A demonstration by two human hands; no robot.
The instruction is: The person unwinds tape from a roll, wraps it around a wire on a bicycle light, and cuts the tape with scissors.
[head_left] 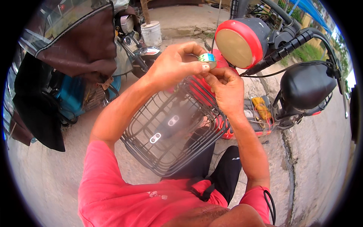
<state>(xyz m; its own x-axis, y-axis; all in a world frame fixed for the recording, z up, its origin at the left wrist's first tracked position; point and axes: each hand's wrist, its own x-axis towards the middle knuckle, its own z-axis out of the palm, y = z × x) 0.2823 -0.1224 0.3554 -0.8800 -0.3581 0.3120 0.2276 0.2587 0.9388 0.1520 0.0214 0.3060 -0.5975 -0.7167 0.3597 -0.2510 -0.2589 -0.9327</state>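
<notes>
In my left hand (176, 62) is a small roll of tape (207, 58) with blue and green print, gripped between thumb and fingers. My right hand (230, 89) is closed in a pinch just below and right of the roll, its fingertips close to my left thumb. Whatever lies between those right fingertips is too small to make out. Both hands are raised over the far side of a black wire basket (155, 137), beside a round red-rimmed headlamp (235, 43). Dark cables pass close to my right hand.
An open toolbox (247, 130) holds a yellow multimeter (261, 108) and loose wires. At right hangs a rounded black mirror (308, 85). A vehicle with a brown cover (83, 49) stands on the left. Behind it is a white bucket (151, 34).
</notes>
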